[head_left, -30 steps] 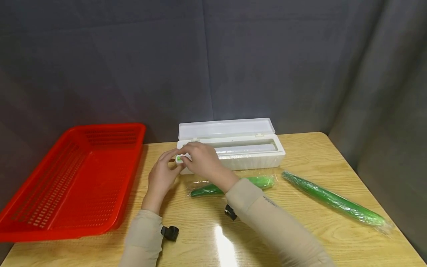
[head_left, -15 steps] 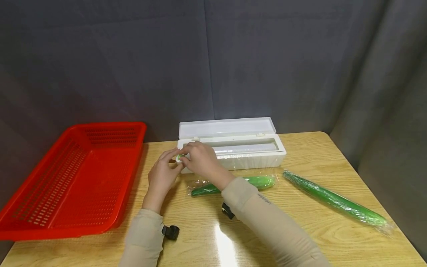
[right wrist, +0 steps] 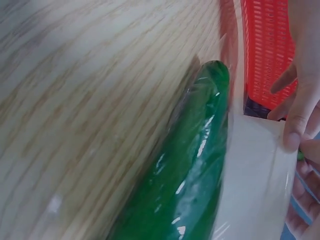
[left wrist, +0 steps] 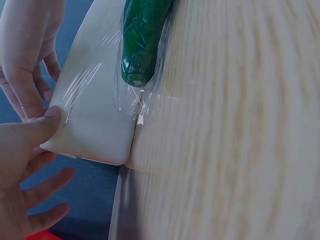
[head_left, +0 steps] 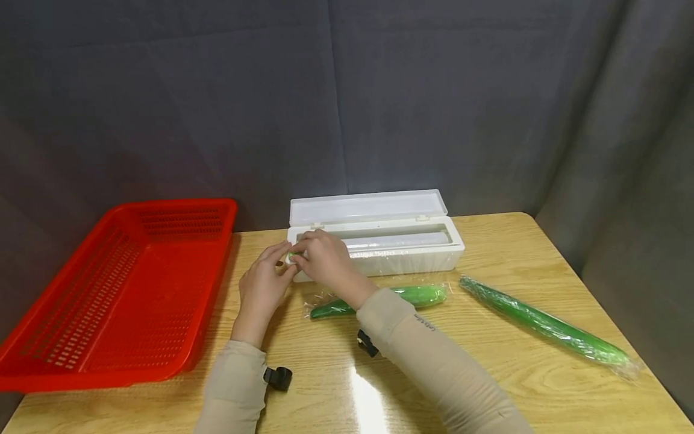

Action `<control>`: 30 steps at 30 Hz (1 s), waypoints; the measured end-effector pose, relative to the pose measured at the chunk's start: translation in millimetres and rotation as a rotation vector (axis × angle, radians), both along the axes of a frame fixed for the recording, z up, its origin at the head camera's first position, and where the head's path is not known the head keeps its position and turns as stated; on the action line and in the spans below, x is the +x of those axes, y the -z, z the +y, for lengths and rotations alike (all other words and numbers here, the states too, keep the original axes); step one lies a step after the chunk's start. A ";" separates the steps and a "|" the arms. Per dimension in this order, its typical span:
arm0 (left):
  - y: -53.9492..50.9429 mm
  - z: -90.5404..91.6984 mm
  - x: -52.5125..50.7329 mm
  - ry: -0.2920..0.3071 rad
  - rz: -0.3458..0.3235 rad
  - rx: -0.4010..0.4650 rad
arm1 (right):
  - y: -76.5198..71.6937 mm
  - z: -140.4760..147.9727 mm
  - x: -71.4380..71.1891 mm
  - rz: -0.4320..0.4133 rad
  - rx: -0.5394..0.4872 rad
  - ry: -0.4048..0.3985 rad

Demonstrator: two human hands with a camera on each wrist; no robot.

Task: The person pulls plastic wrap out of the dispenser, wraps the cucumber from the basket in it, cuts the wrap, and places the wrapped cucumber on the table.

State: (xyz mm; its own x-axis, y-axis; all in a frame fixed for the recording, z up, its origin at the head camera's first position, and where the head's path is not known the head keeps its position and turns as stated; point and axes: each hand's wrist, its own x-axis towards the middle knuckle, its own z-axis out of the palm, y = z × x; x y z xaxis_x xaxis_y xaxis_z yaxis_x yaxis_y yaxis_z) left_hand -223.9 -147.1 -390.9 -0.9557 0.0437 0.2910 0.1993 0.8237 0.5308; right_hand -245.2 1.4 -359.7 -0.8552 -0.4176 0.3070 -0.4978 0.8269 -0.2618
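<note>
A white cling film box (head_left: 423, 263) stands at the back of the table, its lid (head_left: 368, 208) raised and a film roll (head_left: 401, 240) inside. My left hand (head_left: 263, 289) grips its left end, thumb on the front edge; the other fingers spread in the left wrist view. Beside it, my right hand (head_left: 328, 260) pinches at a small green slide cutter (head_left: 292, 256), mostly hidden by fingers. Film hangs over the box front. In front lies a green cucumber (head_left: 420, 295) on film, partly behind the right forearm; the right wrist view shows the cucumber (right wrist: 185, 175) close up under film.
A second cucumber (head_left: 542, 325), wrapped in film, lies slantwise on the right of the wooden table (head_left: 325, 374). A large red plastic basket (head_left: 230, 241) occupies the left side. Grey curtain (head_left: 347, 108) hangs behind the table and along the right.
Both hands stay at the left end of the box. The right forearm shifts slightly left, and the fingers cover more of the green cutter. Cucumbers, basket and box keep their places.
</note>
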 end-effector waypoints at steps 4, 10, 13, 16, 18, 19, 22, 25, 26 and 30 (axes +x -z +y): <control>-1.7 -1.4 1.4 -0.005 -0.004 -0.024 | 1.9 -0.1 -0.6 0.023 -0.007 -0.005; -1.2 -0.8 2.2 -0.008 0.001 -0.054 | 4.4 2.2 -0.9 0.053 0.004 -0.004; 0.2 0.7 1.4 0.000 0.022 -0.080 | 5.8 4.4 -0.7 0.059 -0.008 0.011; 1.4 1.9 0.8 0.007 0.037 -0.094 | 7.7 6.1 -0.9 0.067 -0.022 0.021; 2.0 2.1 0.8 0.003 0.038 -0.092 | 8.7 6.6 -1.2 0.071 -0.028 0.016; 2.2 1.9 0.9 -0.001 0.037 -0.089 | 9.4 6.6 -1.4 0.074 -0.027 0.013; 2.9 1.1 1.1 -0.008 0.035 -0.081 | 10.4 6.4 -1.4 0.085 -0.029 0.002; 3.7 0.5 1.1 -0.007 0.038 -0.084 | 10.8 6.5 -1.2 0.096 -0.023 0.002; 4.0 0.5 1.0 -0.006 0.039 -0.087 | 10.5 6.7 -1.1 0.100 -0.021 0.001; 3.9 0.6 1.4 -0.011 0.034 -0.091 | 9.1 8.5 -1.1 0.109 -0.010 -0.007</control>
State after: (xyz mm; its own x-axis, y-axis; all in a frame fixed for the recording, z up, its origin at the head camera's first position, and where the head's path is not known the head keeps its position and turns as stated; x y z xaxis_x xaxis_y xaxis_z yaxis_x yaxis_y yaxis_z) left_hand -222.5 -146.5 -394.9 -0.9459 0.0612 0.3185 0.2067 0.8705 0.4466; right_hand -246.3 9.9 -368.8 -0.8133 -0.4203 0.4024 -0.5299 0.8206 -0.2140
